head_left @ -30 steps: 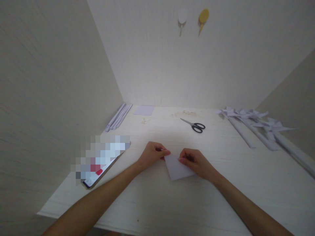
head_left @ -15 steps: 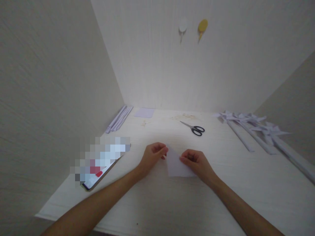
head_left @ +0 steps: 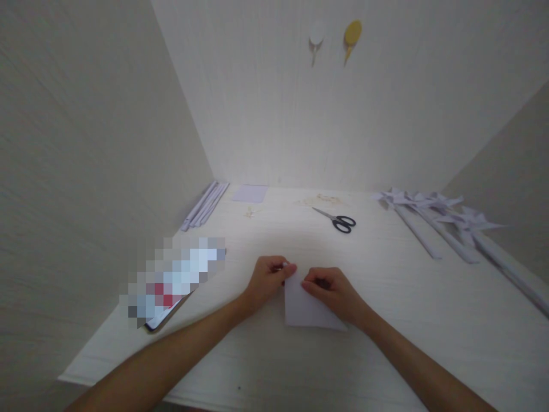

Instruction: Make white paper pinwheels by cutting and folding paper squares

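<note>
Pale paper piece (head_left: pixel 309 310) lies flat on the table (head_left: pixel 386 326), on the near side of the scissors (head_left: pixel 337 220). Left hand (head_left: pixel 268 278) pinches its top corner; right hand (head_left: pixel 333 290) grips its upper edge. Looks early: flat piece, nothing shaped yet.

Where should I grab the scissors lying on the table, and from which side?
Take the scissors by the black handle loops, coming from the near right. They lie flat and closed, blades pointing away to the far left, with bare table around them.
</note>
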Demonstrator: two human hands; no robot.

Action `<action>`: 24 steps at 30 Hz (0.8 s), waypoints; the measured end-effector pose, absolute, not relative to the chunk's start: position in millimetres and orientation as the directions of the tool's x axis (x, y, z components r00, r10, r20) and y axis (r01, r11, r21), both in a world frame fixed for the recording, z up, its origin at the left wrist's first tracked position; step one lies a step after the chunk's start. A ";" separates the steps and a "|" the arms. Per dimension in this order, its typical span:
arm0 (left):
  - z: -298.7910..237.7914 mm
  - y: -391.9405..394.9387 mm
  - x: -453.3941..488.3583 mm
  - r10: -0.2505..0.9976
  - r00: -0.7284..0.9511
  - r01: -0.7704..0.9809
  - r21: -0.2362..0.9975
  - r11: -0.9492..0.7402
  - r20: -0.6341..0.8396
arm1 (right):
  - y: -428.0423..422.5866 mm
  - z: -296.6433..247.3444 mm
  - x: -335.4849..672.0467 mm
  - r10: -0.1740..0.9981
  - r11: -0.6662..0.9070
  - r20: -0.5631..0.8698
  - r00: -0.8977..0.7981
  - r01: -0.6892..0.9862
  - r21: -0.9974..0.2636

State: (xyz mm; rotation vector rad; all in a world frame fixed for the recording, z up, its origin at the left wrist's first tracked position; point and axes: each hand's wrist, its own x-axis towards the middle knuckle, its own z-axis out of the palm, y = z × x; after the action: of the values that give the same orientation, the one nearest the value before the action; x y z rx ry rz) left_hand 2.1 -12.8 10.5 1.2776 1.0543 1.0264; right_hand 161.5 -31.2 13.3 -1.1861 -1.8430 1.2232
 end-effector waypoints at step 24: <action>0.3 -2.8 -4.6 0.997 -0.024 -0.242 0.968 0.066 -0.074 | -25.4 8.7 170.0 0.954 0.235 0.157 -0.257 0.310 -0.921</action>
State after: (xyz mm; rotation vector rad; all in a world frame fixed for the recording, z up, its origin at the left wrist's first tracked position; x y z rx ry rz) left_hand -4.6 -2.8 0.3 0.9630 1.0841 1.2863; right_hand 170.0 -25.4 8.7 -1.1786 -1.7243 1.0348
